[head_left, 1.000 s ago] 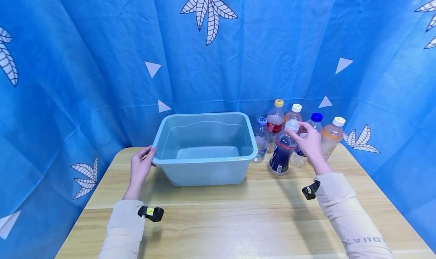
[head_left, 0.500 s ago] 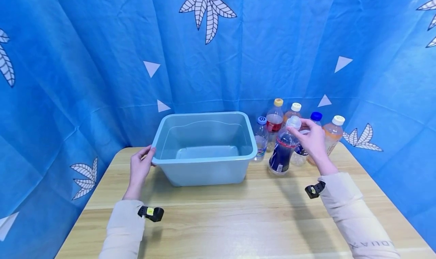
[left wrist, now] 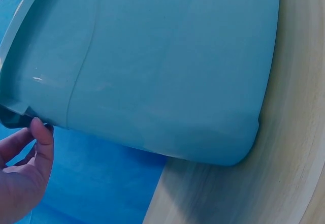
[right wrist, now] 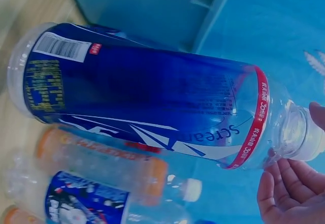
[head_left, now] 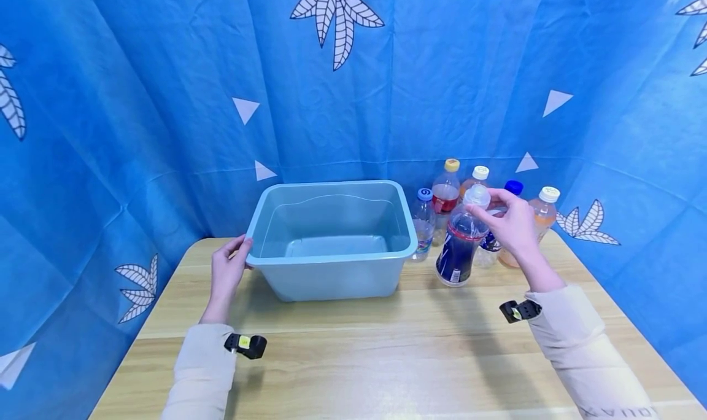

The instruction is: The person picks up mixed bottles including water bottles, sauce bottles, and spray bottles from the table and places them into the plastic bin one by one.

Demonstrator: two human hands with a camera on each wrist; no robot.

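A pale blue plastic basin (head_left: 331,279) stands upright on the table. My left hand (head_left: 228,266) pinches its left rim near the front corner; in the left wrist view, thumb and fingers (left wrist: 43,137) meet at the rim's edge. With my right hand (head_left: 510,220) I pinch the cap end of a clear bottle (head_left: 458,248) with a dark blue label and a red band. In the right wrist view the bottle (right wrist: 142,92) shows a barcode near its base, and the fingers (right wrist: 284,183) lie about its neck and whitish cap (right wrist: 310,137). The bottle leans slightly in the head view.
Beside the basin stands a small blue-capped bottle (head_left: 423,223). Behind are a yellow-capped bottle (head_left: 445,193) and a white-capped one (head_left: 476,177). A dark-blue-capped bottle (head_left: 513,188) and an orange-labelled bottle (head_left: 544,210) stand farther right. A blue curtain (head_left: 353,119) hangs behind the wooden table (head_left: 353,358).
My right hand and forearm have shifted a little to the right and up, still at the bottle's cap, and the bottle leans slightly more. The left hand and basin have stayed put.
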